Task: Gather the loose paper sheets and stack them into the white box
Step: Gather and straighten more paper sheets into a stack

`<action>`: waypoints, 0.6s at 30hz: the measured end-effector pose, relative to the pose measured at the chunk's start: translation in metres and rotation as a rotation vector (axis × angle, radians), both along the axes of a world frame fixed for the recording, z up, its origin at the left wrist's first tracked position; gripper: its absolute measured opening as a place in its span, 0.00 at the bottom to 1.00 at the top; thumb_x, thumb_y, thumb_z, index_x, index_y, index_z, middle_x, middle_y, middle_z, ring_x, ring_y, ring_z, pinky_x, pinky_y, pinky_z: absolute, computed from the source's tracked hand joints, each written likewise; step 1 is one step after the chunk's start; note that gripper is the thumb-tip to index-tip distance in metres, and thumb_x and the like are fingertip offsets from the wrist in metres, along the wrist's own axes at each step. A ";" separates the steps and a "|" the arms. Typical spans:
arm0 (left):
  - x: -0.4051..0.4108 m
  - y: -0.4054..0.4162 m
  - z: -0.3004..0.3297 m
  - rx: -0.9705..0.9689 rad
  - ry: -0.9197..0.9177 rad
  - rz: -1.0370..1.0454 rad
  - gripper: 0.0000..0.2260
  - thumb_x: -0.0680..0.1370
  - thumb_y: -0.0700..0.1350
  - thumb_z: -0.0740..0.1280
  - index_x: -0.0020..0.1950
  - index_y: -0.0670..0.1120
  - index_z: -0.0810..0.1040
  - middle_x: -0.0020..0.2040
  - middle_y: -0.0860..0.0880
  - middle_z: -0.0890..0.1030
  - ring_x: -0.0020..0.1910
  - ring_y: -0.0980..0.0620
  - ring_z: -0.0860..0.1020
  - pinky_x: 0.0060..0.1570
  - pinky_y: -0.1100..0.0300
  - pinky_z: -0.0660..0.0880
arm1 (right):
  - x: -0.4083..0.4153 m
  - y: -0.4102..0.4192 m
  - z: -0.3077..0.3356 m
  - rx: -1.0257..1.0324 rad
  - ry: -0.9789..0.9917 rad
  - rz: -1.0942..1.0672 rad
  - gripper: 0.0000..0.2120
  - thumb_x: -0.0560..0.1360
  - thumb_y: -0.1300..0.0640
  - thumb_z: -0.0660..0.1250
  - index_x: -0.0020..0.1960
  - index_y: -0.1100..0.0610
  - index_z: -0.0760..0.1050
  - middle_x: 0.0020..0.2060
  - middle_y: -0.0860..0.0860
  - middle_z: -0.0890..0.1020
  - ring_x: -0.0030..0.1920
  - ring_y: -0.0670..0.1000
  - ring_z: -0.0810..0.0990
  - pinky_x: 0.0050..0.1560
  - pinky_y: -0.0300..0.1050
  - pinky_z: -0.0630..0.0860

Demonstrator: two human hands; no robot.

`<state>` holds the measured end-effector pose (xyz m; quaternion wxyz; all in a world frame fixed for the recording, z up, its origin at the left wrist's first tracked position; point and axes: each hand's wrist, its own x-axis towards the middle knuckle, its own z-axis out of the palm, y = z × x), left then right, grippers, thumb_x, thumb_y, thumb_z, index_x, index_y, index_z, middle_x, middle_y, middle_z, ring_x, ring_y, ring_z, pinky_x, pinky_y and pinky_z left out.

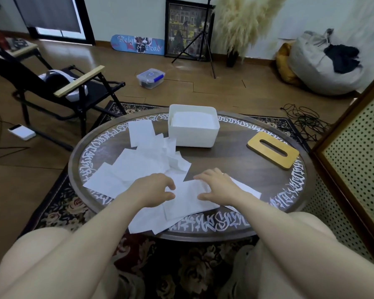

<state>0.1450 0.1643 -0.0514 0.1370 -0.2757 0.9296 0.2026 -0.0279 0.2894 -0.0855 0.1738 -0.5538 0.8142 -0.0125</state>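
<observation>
Several loose white paper sheets [138, 162] lie scattered across the left and near part of the round dark table [235, 160]. The white box [193, 126] stands at the far middle of the table with a stack of sheets inside. My left hand [153, 189] hovers over the near sheets with its fingers curled and nothing visibly held. My right hand [218, 186] lies on a near sheet [186, 201], fingers bent at that sheet's right edge; whether they pinch it is unclear.
A wooden lid with a slot [273, 150] lies on the table at the right. A black folding chair [58, 87] stands to the left, a perforated cabinet [354, 158] to the right. A clear lidded container [151, 78] and cables [304, 119] lie on the floor.
</observation>
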 end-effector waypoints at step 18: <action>0.004 -0.004 -0.006 -0.006 -0.037 0.001 0.16 0.80 0.54 0.61 0.67 0.53 0.72 0.68 0.53 0.71 0.65 0.52 0.71 0.56 0.59 0.67 | -0.007 -0.006 0.004 -0.166 0.017 -0.171 0.05 0.75 0.50 0.67 0.43 0.49 0.75 0.39 0.43 0.74 0.45 0.48 0.68 0.50 0.46 0.59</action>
